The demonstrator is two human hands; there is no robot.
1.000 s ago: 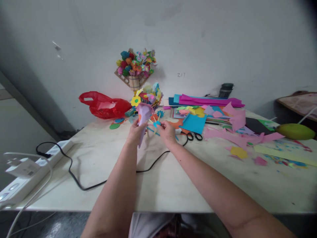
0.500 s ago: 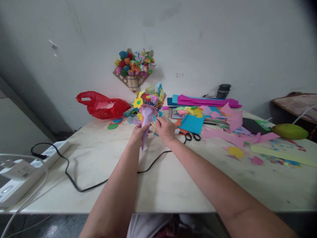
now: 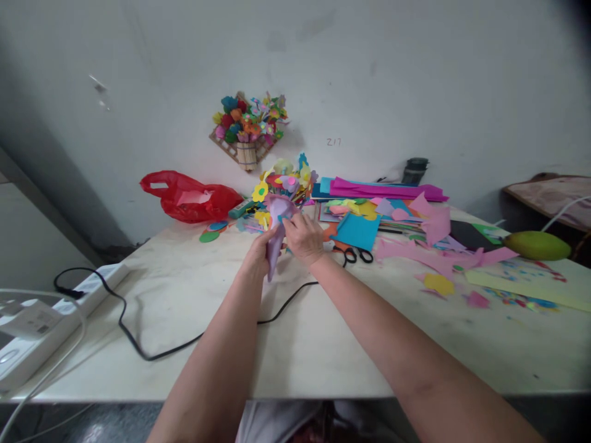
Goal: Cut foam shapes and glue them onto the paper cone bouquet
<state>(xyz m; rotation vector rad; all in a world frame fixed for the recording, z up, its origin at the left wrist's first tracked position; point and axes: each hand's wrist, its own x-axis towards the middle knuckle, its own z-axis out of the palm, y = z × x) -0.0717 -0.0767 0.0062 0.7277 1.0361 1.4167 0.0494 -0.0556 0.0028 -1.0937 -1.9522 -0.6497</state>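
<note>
Vs 1.0 s ago, right hand (image 3: 303,239) has moved from beside the lilac sheet-material cone (image 3: 279,208) onto its face, fingertips at a small bright-blue cut-out (image 3: 281,219) they mostly hide; pinch or press, can't tell. Left hand (image 3: 259,253) grasps that one cone, tip down, over the table (image 3: 221,344). Beyond: one bunch of multicoloured cut-out flowers (image 3: 289,183), overlapping, uncountable; one red plastic bag (image 3: 203,203); one pair of black-handled scissors (image 3: 364,256), blades unclear.

The lilac cone (image 3: 277,209) looks matt, the red bag (image 3: 203,210) glossy plastic, the tabletop (image 3: 323,351) smooth.
</note>
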